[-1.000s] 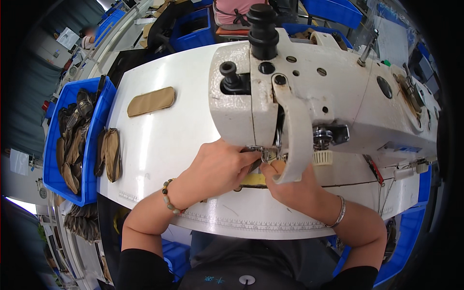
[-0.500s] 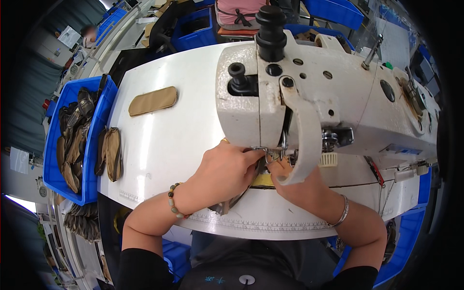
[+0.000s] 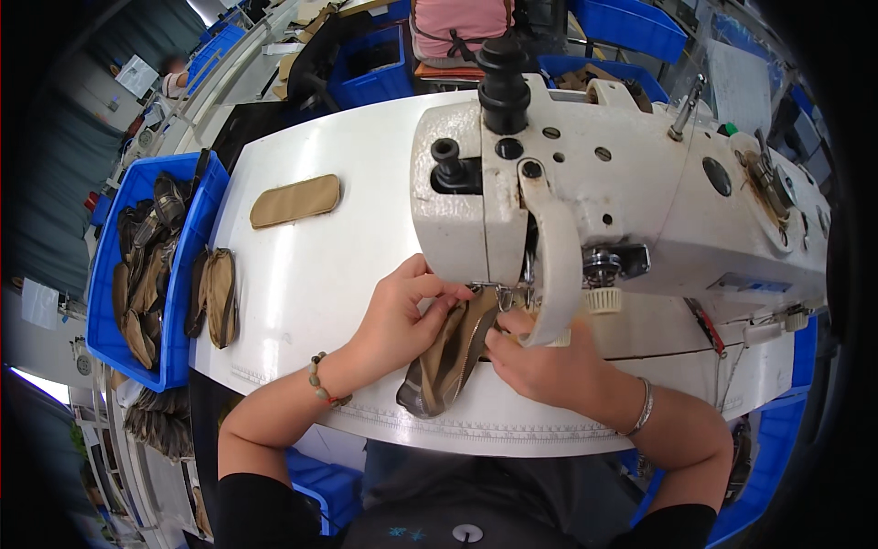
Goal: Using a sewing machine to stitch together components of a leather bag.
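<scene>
A white industrial sewing machine (image 3: 640, 183) stands over the white table. A khaki zippered fabric piece (image 3: 439, 361) lies slanted from under its presser foot (image 3: 501, 296) toward me. My left hand (image 3: 398, 316) pinches that piece near its top, left of the foot, fingers closed. My right hand (image 3: 540, 361) grips the piece's right edge just below the foot, partly hidden by the machine's curved white lever (image 3: 558, 265). A flat khaki oval panel (image 3: 294, 199) lies at the back left. More khaki pieces (image 3: 217, 297) lie beside the blue bin.
A blue bin (image 3: 187, 343) of dark and khaki pieces sits along the table's left edge. Red-handled snips (image 3: 701, 320) lie right of the needle. Behind are more blue bins (image 3: 626, 23), a pink cushion (image 3: 462, 18) and another person (image 3: 172, 82) at upper left.
My left hand has shifted left, uncovering the zippered piece, which now stretches toward me. My right hand has moved slightly left and down from where it was half a second ago.
</scene>
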Demonstrator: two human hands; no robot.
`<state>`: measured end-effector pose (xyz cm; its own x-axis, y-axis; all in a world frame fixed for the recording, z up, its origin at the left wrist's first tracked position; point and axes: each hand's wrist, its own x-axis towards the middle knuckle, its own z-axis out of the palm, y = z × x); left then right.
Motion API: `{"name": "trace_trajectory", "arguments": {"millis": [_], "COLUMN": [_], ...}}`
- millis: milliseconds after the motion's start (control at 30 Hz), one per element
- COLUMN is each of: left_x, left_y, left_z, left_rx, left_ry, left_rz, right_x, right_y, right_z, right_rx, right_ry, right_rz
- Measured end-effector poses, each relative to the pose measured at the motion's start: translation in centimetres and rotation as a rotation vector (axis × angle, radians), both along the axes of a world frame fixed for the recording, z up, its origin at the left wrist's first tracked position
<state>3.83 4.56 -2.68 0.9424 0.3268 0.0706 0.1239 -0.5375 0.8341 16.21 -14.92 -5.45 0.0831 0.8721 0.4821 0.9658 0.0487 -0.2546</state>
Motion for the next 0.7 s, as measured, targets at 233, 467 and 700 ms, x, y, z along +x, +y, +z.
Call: {"name": "trace_trajectory", "arguments": {"millis": [233, 467, 700], "left_x": [0.4, 0.4, 0.7], "left_y": [-0.9, 1.2, 0.0], "left_z": [-0.2, -0.4, 1.0], "left_rx": [0.827, 0.549, 0.825], "left_ry": [-0.590, -0.353, -0.242], "left_rz": [-0.377, -0.320, -0.316], "right_x": [-2.2, -2.0, -1.9], "right_y": [-0.8, -0.8, -0.8], "right_z": [0.7, 0.7, 0.9], "right_rx": [-0.098, -0.085, -0.092], "right_ry": [-0.153, -0.115, -0.101], "right_rz": [0.054, 0.101, 0.121]}}
